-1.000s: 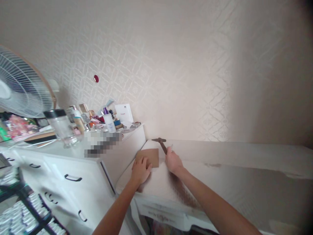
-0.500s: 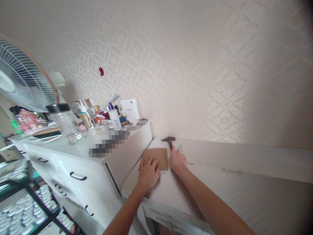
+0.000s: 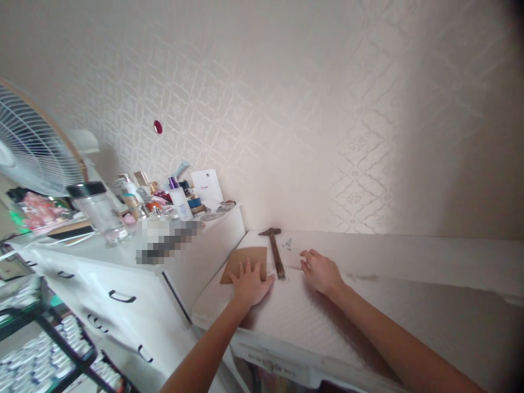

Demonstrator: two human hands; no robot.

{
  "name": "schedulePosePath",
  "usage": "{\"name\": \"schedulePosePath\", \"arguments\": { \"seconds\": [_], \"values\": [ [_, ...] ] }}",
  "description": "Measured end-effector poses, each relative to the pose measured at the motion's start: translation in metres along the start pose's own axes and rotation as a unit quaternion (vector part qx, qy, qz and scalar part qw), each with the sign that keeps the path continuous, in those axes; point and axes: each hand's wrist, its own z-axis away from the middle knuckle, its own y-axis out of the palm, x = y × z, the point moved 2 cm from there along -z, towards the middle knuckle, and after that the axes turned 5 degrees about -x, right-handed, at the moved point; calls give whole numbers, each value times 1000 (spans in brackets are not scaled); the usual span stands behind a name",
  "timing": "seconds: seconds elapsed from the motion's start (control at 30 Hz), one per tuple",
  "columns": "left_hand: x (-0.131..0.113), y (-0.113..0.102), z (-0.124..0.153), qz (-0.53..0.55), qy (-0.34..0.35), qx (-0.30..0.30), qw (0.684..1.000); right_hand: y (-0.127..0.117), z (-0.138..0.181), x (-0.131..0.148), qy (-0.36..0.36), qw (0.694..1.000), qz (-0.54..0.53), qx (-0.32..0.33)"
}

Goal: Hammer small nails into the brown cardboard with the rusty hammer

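My left hand (image 3: 249,285) lies with fingers spread on a square brown sheet (image 3: 250,255), perhaps sandpaper or card, covering its lower right part. Just right of the sheet, a hammer (image 3: 277,256) rests on the white padded table cover, its dark head toward the wall and its wooden handle toward me. Beyond the handle is a small group of tiny dark pieces (image 3: 288,244), too small to make out. My right hand (image 3: 322,271) hovers right of the hammer, apart from it, fingers loosely bent and apart, with nothing visible in them.
A white drawer cabinet (image 3: 213,245) adjoins the table on the left, bearing a glass jar with a black lid (image 3: 98,210), cosmetic bottles (image 3: 179,201) and a white box (image 3: 207,185). A fan (image 3: 36,142) stands farther left. The patterned wall (image 3: 295,136) borders the table's back.
My right hand has let go of the hammer and moved right. The hammer now lies on the table. My left hand's fingers have spread wider on the brown sheet.
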Motion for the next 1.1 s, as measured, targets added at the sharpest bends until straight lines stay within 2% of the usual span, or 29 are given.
{"name": "schedulePosePath", "arguments": {
  "seconds": [0.13, 0.4, 0.5, 0.57, 0.67, 0.73, 0.87, 0.93, 1.0, 1.1],
  "values": [
    [-3, -2, -3, -6, 34, 20, 999, -11, 14, -45, 14, 1000, 24, -6],
    [24, -15, -7, -1, 140, 66, 988, -17, 34, -117, 26, 999, 34, -12],
    [21, -19, -14, 15, 128, 33, 991, -13, 34, -135, 59, 998, 11, -30],
    [8, -24, -22, 50, 100, -42, 993, -11, 32, -143, 76, 996, -5, -36],
    [-36, -32, -29, 150, 76, -176, 970, -9, 29, -147, 65, 997, -18, -38],
    [-84, -32, -29, 198, 104, -185, 957, -9, 28, -148, 55, 998, -17, -38],
    [-193, -17, -20, 172, 211, -93, 958, -5, 29, -156, 74, 997, 1, -31],
    [-236, -6, -17, 142, 243, -49, 958, -3, 30, -160, 82, 996, 5, -30],
    [-265, 4, -16, 132, 256, -28, 957, -1, 30, -163, 83, 996, 7, -25],
    [-281, 16, -19, 138, 234, -3, 962, 2, 31, -165, 80, 997, 4, -10]
  ]
}}
